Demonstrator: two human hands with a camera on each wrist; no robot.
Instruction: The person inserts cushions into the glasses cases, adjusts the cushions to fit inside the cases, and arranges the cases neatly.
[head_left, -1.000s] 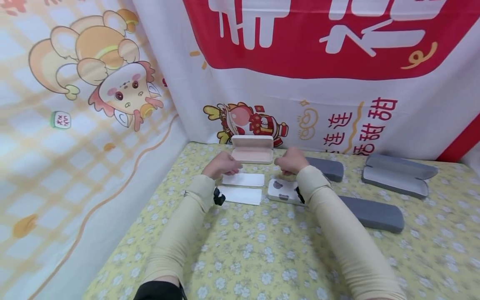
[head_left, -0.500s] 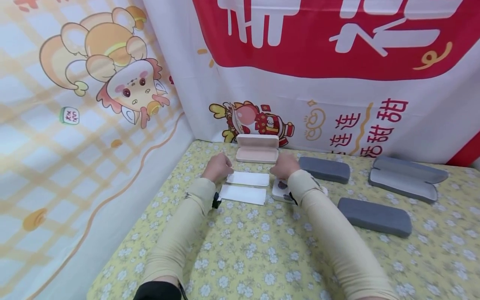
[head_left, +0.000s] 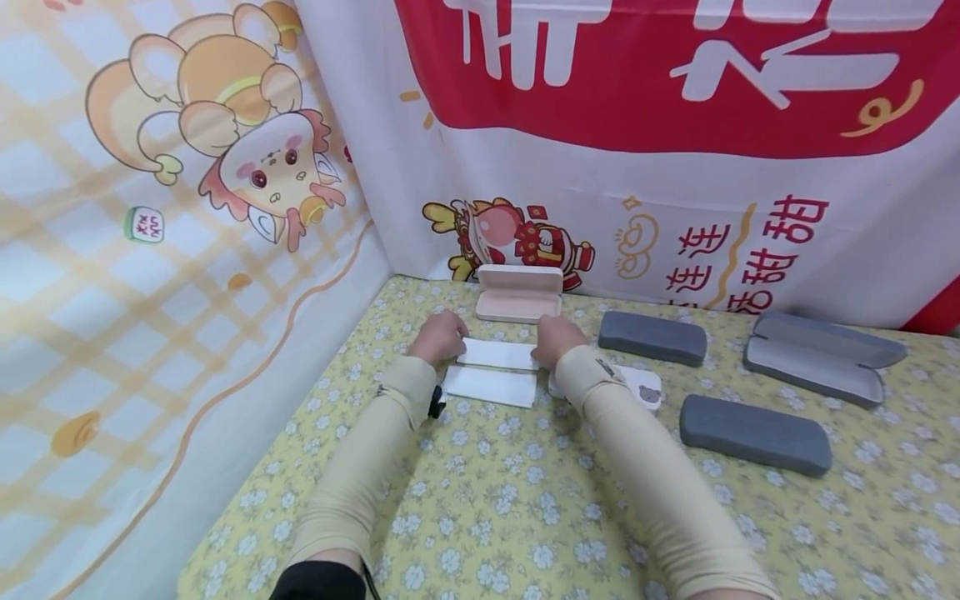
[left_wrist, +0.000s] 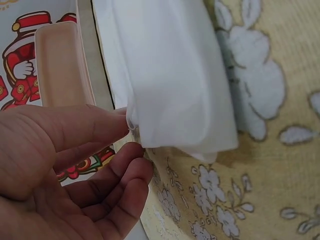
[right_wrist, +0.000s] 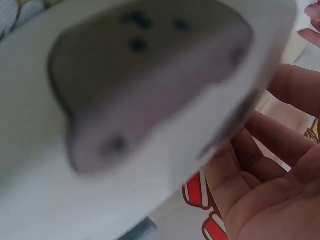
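Two folded white cloths lie one behind the other on the table. My left hand point(head_left: 440, 337) is at the left end of the rear cloth point(head_left: 497, 354), its thumb and forefinger pinching the edge in the left wrist view. At that cloth's other end is my right hand point(head_left: 557, 340), fingers curled over the end; the right wrist view hides its fingertips behind a case. The front cloth point(head_left: 491, 387) lies flat and untouched. Partly under my right forearm sits a white glasses case point(head_left: 643, 386) with bear prints. An open pink glasses case point(head_left: 517, 310) stands behind the cloths.
To the right are a closed grey glasses case point(head_left: 652, 337), another closed grey case point(head_left: 756, 435) nearer me, and an open grey case point(head_left: 817, 367). A flowered tablecloth point(head_left: 480, 500) covers the table. Printed curtains point(head_left: 660, 192) hang behind and at the left.
My right hand has moved left and down to the right end of the rear cloth. My left hand has drawn in to its left end. The head view has shifted slightly.
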